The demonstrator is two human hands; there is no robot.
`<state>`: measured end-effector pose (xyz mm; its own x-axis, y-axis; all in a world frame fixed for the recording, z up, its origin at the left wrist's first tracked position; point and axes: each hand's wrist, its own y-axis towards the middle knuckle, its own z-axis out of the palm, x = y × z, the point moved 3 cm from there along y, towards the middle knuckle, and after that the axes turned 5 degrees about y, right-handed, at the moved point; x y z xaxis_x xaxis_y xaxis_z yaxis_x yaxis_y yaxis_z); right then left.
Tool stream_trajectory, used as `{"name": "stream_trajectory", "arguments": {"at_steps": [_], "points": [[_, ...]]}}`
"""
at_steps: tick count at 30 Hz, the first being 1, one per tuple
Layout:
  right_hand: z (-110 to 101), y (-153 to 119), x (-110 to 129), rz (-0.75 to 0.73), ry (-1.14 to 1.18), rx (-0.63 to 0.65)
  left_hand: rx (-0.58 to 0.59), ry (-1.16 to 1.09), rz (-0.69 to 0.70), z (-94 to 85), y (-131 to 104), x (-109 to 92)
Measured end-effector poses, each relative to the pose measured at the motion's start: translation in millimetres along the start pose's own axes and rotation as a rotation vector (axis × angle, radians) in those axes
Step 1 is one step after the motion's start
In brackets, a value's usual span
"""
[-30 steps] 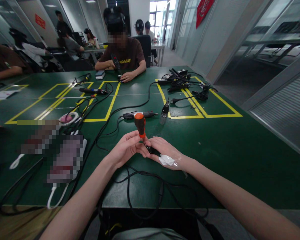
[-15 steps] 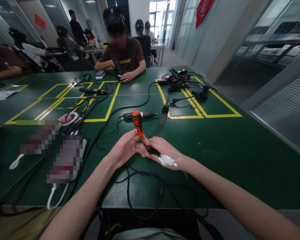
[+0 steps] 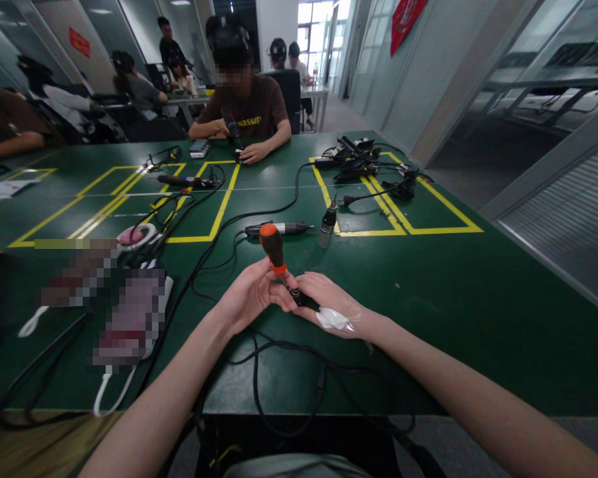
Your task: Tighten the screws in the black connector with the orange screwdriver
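Observation:
An orange-and-black screwdriver [image 3: 272,248] leans to the left, its shaft pointing down at a small dark part [image 3: 296,296] with a metal-looking ring. The fingers of my left hand [image 3: 249,293] are closed around the screwdriver's shaft, just below the handle. My right hand [image 3: 331,299], with a white taped patch near its wrist, grips the dark part low over the table. My fingers hide most of that part and the screwdriver's tip. Just beyond my hands lie an electric screwdriver [image 3: 279,229] and an upright bottle [image 3: 327,226] with a dark top and clear base.
Black cables [image 3: 289,348] loop across the green table [image 3: 428,318] near me. Two blurred phone-like devices [image 3: 132,315] lie at left. A pile of black cords [image 3: 353,159] sits at far right, inside yellow tape lines. A co-worker [image 3: 246,99] sits opposite, holding a power tool.
The screwdriver's handle has tipped a little to the left and turned. My hands have hardly moved. In the background, a standing person has shifted to the right.

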<state>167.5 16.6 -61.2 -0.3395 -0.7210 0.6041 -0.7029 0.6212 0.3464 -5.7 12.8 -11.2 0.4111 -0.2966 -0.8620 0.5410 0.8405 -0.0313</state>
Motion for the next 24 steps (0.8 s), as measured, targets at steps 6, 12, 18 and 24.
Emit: {"name": "stream_trajectory", "arguments": {"at_steps": [6, 12, 18, 24], "points": [[-0.8, 0.1, 1.3, -0.020, -0.010, -0.011, -0.016, 0.030, 0.015, -0.9, -1.5, -0.2], [-0.7, -0.3, 1.4, -0.020, -0.018, -0.015, 0.002, 0.004, 0.012, 0.0, -1.0, -1.0], [-0.5, -0.1, 1.3, 0.002, -0.011, -0.002, -0.022, 0.028, 0.002, -3.0, -0.4, 2.1], [0.3, -0.8, -0.5, -0.008, -0.007, -0.017, -0.006, 0.026, 0.022, -2.5, -1.9, 1.2]]}}
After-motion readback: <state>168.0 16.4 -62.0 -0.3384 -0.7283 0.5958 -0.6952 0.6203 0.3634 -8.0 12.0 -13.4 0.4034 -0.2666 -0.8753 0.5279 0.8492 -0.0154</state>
